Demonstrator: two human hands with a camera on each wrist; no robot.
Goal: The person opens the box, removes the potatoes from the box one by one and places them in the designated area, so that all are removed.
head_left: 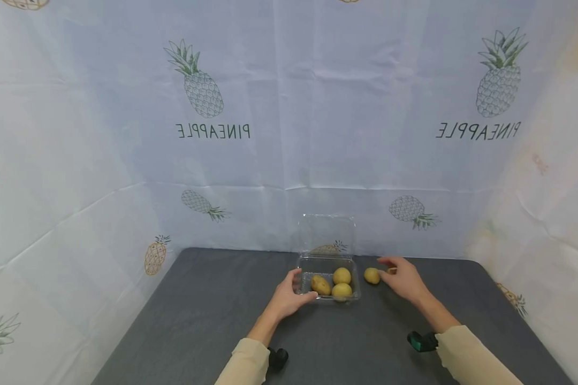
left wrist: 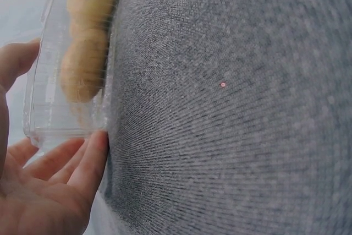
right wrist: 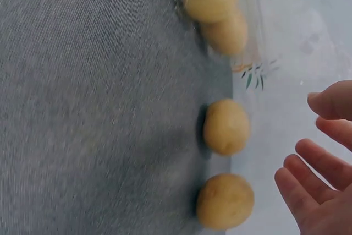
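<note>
A clear plastic clamshell container [head_left: 305, 295] stands on the table with its hinged lid [head_left: 326, 232] raised at the back. Three potatoes [head_left: 320, 285] lie inside it. My left hand [head_left: 285, 298] holds the container's left side, thumb and fingers spread around its corner in the left wrist view. To the right of the container sits a loose potato [right wrist: 226, 127]. Another potato [right wrist: 225, 201] lies beside it, mostly hidden behind my right hand [head_left: 403, 280] in the head view. That hand hovers by these two with fingers apart and holds nothing.
A dark grey cloth-textured table [head_left: 212, 310] lies beneath everything. Behind it hangs a pale curtain [head_left: 294, 133] printed with pineapples, and more of it lines both sides. Dark straps with devices [head_left: 278, 359] are on both wrists.
</note>
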